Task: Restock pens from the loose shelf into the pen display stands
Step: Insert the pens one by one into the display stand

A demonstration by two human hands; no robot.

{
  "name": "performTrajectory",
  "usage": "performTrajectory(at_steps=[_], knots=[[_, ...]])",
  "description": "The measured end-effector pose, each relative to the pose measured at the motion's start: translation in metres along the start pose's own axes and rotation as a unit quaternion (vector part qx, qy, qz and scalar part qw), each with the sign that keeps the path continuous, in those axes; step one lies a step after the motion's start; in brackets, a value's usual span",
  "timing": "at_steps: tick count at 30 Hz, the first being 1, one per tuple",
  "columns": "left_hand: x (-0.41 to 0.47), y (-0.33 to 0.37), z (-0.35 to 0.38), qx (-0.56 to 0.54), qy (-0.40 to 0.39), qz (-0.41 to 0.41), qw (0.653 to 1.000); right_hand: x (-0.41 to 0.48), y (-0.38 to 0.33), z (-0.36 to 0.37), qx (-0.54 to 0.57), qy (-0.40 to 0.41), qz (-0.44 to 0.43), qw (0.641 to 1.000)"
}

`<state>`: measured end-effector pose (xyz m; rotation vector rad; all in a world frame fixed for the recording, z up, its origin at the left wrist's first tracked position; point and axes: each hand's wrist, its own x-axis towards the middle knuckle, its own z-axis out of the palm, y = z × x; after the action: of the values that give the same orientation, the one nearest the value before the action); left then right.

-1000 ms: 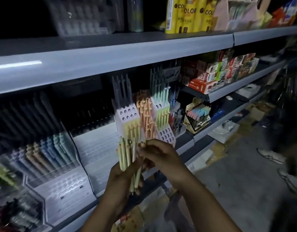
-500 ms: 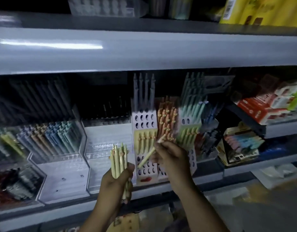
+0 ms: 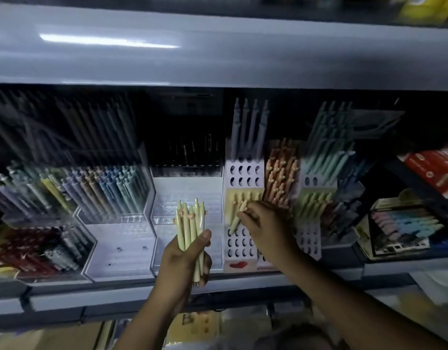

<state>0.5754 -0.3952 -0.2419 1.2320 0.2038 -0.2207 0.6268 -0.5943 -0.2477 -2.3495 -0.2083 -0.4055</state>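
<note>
Right hand (image 3: 264, 223) has reached the stand (image 3: 244, 174), seemingly pinching one pen (image 3: 235, 222) — left hand (image 3: 185, 258) grips the bundle (image 3: 190, 223).

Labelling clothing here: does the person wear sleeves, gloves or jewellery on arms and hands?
No. The left forearm and right forearm are bare to the frame edge; neither left hand nor right hand shows a glove, ring or watch in this dim light.
</note>
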Motion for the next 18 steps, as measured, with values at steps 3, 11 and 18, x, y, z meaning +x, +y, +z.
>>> performTrajectory(at_steps=[3, 11, 18], knots=[[0.003, -0.001, -0.004, -0.016, -0.008, -0.009, 1.0, 0.001, -0.002, 0.005, 0.006, -0.012, 0.024, 1.0], [0.001, -0.001, -0.009, -0.041, -0.019, -0.034, 0.998, -0.012, -0.013, 0.03, 0.044, 0.032, 0.094, 0.994], [0.004, -0.005, -0.008, -0.035, -0.021, -0.036, 0.999, -0.011, -0.014, 0.039, 0.028, 0.058, 0.094, 0.993]])
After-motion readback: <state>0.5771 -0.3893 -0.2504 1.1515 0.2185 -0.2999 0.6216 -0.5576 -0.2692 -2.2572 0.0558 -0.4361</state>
